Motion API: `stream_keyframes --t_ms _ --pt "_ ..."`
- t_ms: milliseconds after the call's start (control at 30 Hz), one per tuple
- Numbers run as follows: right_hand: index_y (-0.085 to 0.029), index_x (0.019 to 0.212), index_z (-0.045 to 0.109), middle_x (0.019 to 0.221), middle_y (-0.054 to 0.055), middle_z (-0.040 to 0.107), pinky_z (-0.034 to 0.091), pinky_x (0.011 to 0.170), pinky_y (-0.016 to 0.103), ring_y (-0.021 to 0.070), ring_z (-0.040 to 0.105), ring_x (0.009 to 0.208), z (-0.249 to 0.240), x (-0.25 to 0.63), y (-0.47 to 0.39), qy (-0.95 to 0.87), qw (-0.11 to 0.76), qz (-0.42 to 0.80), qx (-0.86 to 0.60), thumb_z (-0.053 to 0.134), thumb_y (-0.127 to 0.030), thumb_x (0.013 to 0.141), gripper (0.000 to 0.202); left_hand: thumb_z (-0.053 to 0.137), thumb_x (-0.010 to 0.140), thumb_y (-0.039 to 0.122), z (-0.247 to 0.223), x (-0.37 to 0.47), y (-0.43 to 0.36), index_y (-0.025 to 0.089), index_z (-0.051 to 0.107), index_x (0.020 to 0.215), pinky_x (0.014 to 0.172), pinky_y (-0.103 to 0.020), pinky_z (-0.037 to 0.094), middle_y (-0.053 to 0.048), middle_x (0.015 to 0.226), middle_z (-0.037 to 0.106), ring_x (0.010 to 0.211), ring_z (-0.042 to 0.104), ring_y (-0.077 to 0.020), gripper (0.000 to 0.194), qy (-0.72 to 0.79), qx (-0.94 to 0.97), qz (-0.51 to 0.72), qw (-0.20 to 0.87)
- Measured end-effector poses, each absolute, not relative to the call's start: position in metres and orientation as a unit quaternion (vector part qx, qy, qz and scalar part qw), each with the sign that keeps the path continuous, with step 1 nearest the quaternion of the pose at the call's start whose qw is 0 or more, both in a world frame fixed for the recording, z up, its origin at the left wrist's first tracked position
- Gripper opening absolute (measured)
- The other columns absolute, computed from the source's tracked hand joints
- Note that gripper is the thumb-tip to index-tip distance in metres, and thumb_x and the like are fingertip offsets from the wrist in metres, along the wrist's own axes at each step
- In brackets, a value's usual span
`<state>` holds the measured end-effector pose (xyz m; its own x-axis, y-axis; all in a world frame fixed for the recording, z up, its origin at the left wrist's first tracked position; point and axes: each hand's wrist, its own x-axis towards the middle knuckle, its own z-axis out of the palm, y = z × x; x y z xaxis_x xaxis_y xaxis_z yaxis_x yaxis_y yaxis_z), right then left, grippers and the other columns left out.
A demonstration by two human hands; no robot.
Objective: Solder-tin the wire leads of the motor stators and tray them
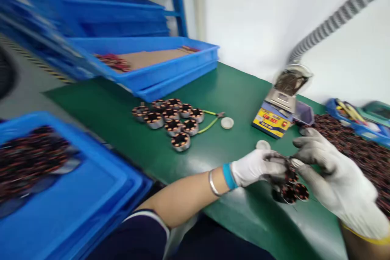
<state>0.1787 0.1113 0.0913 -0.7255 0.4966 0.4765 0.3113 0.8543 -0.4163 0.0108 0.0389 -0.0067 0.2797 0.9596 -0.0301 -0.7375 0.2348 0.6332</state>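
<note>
My left hand [258,167], in a white glove with grey fingertips, is closed around a round dark part with copper windings [291,174]. From the right, my right hand [330,170], gloved too, touches the same part with bent fingers; its thumb and index finger come close together there. Just below the hands, a few similar wound parts [301,191] rest on the green table [240,207]. A small white round lid [263,145] lies beyond my left wrist. Blur hides the exact finger contact.
Several wound rings [180,141], green-handled pliers [210,125] and another white lid [227,122] lie mid-table. A boxed device [272,120] stands under a grey hose [341,14]. Blue trays [179,63] are at the back and left. Many dark parts [353,146] cover the right side.
</note>
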Motion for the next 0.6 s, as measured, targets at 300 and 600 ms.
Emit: stream_keyframes --t_ms 300,600 --pt "-0.023 0.137 0.053 0.137 0.01 0.061 0.051 0.104 0.042 0.0263 0.06 0.124 0.069 0.198 0.119 -0.895 0.191 0.332 -0.23 0.068 -0.022 0.08 0.059 0.038 0.076 0.088 -0.001 0.006 0.038 0.015 0.062 0.071 0.03 -0.021 0.026 -0.002 0.041 0.055 0.026 0.039 -0.0095 0.077 0.219 0.252 0.489 0.806" --pt "-0.02 0.133 0.054 0.13 0.013 0.06 0.051 0.103 0.042 0.0268 0.059 0.123 0.038 0.175 0.107 -0.934 0.207 0.27 -0.109 0.069 -0.029 0.077 0.059 0.033 0.065 0.097 -0.006 0.016 0.038 0.02 0.042 0.047 0.032 -0.023 0.02 0.003 0.034 0.034 0.026 0.024 -0.0059 0.08 0.295 0.276 0.464 0.789"
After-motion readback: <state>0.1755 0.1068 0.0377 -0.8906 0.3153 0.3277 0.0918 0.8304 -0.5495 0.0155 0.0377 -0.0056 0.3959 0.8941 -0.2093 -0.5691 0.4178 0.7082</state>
